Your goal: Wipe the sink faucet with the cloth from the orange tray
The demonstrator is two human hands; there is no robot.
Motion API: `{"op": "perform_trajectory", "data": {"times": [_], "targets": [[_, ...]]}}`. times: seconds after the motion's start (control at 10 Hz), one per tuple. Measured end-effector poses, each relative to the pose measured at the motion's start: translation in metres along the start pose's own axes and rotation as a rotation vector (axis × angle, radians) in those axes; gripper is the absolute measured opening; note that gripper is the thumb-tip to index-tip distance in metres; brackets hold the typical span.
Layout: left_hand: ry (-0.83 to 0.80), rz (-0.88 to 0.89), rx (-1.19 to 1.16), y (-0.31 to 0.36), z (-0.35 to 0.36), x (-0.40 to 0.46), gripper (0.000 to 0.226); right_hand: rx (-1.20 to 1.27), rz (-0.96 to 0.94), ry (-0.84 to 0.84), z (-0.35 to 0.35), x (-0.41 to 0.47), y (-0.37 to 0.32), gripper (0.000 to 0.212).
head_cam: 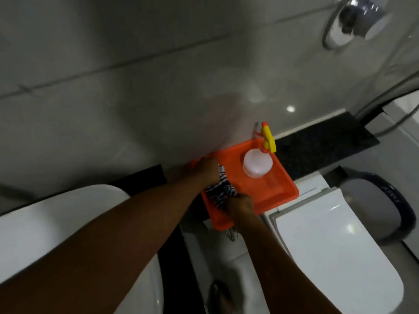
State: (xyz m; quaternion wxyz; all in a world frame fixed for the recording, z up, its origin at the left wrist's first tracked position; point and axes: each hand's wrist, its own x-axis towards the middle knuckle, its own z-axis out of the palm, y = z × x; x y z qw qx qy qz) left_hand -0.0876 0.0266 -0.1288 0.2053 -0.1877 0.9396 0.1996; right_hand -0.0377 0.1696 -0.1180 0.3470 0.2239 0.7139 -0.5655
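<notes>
Two hands (207, 169) (241, 206) on striped cloth (218, 192), fingers hidden; orange tray (283, 177).

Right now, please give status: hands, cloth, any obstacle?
Left hand and right hand both on striped cloth, inside orange tray. Spray bottle beside, clear of cloth.

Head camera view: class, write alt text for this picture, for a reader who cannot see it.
Two bare hands, left hand and right hand, take hold of a striped cloth lying in an orange tray on a dark bathroom counter. A clear spray bottle with a yellow trigger stands in the tray; a white toilet lid lies to the right.
</notes>
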Motion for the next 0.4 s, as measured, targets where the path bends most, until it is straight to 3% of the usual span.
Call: {"op": "perform_trajectory", "data": {"times": [0.1, 0.2, 0.3, 0.4], "targets": [[-0.085, -0.002, 0.045, 0.001, 0.030, 0.020, 0.034, -0.101, 0.047, -0.018, 0.000, 0.036, 0.003, 0.023], [-0.086, 0.034, 0.064, -0.001, 0.038, 0.021, 0.033, -0.366, -0.019, -0.049, -0.006, 0.050, 0.003, 0.026], [0.027, 0.088, 0.177, -0.008, 0.020, 0.006, 0.039, -0.552, -0.121, -0.033, -0.007, 0.039, -0.005, 0.039], [0.081, 0.132, 0.177, -0.014, -0.006, -0.023, 0.043, -0.665, -0.361, -0.034, 0.000, 0.009, -0.024, 0.048]]}}
